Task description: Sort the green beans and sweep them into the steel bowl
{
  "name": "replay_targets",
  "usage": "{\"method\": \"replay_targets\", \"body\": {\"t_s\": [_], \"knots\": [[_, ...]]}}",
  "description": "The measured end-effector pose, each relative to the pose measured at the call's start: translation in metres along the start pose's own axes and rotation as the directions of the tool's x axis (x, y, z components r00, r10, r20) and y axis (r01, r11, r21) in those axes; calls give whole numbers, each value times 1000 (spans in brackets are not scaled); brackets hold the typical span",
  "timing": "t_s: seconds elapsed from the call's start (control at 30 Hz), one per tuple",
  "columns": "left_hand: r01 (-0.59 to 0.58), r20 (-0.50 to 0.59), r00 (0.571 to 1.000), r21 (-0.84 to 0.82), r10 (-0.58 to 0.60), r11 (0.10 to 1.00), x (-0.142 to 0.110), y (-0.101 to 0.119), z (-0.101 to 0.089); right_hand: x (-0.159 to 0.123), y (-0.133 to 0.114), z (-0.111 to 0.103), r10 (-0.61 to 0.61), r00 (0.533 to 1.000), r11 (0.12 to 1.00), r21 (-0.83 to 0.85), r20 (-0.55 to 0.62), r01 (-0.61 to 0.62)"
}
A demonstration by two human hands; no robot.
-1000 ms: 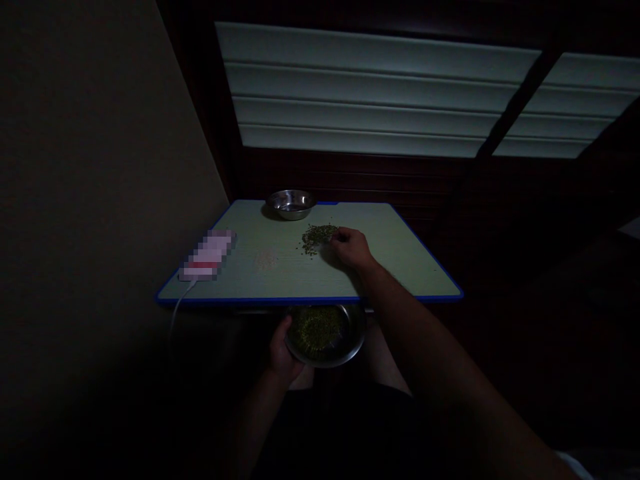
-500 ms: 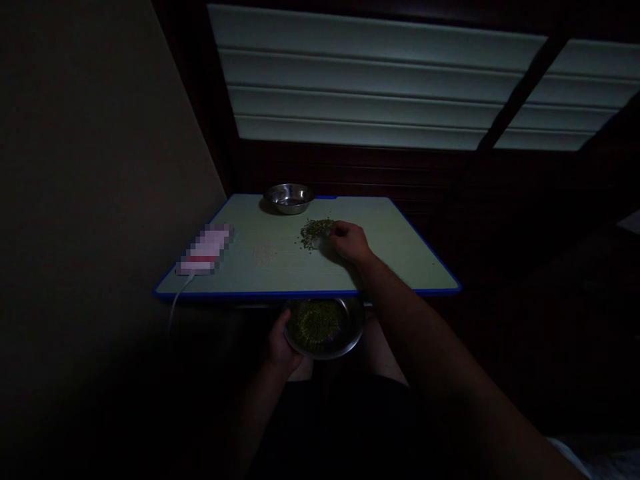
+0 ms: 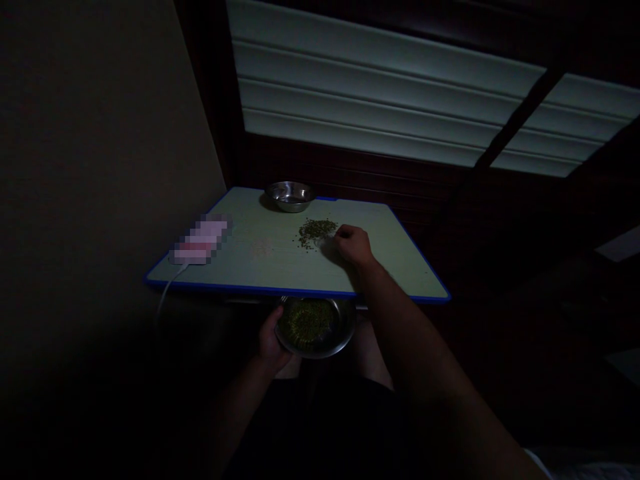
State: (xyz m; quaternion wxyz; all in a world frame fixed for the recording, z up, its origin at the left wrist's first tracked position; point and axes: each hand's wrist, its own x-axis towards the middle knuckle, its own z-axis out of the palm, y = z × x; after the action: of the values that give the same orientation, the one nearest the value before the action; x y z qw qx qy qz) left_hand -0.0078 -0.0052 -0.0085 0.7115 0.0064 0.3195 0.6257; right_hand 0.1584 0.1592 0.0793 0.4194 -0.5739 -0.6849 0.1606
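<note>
**One seed pile [image 3: 315, 231] lying on one table [image 3: 300, 273]**

Loose green seeds, too many to count, are spreading near the table's middle. At their right side, the right hand [image 3: 354, 244] is curling its fingers; whether they are pinching anything cannot be told. Two metal bowls are showing: below the table's near edge, the left hand [image 3: 273, 343] is grasping the rim of the lower bowl [image 3: 344, 323], which is holding more green contents [image 3: 307, 325]; the far bowl [image 3: 295, 207] is standing by the table's far edge. One pixelated pinkish object [image 3: 200, 240] with one white cable [image 3: 172, 280] is lying at the table's left edge. Compared with half a second ago, the view is tilting, the table's near-right corner sitting lower; both hands are keeping their places.
</note>
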Motion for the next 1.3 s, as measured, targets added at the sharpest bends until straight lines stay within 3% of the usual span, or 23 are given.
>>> {"method": "replay_targets", "body": {"t_s": [0.37, 0.63, 0.87, 1.3], "knots": [[20, 32, 999, -2, -20, 1000, 3, -1, -6, 0, 5, 2, 16, 993, 993, 113, 119, -30], [16, 11, 1000, 21, -16, 1000, 0, 0, 0, 1, 5, 4, -13, 997, 999, 32, 73, 10], [9, 66, 998, 12, -10, 1000, 1, 0, -3, 1, 7, 5, -38, 995, 994, 104, 93, 29], [14, 13, 1000, -27, -14, 1000, 1, 0, -1, -1, 2, 3, -9, 990, 987, 159, 141, -14]]}}
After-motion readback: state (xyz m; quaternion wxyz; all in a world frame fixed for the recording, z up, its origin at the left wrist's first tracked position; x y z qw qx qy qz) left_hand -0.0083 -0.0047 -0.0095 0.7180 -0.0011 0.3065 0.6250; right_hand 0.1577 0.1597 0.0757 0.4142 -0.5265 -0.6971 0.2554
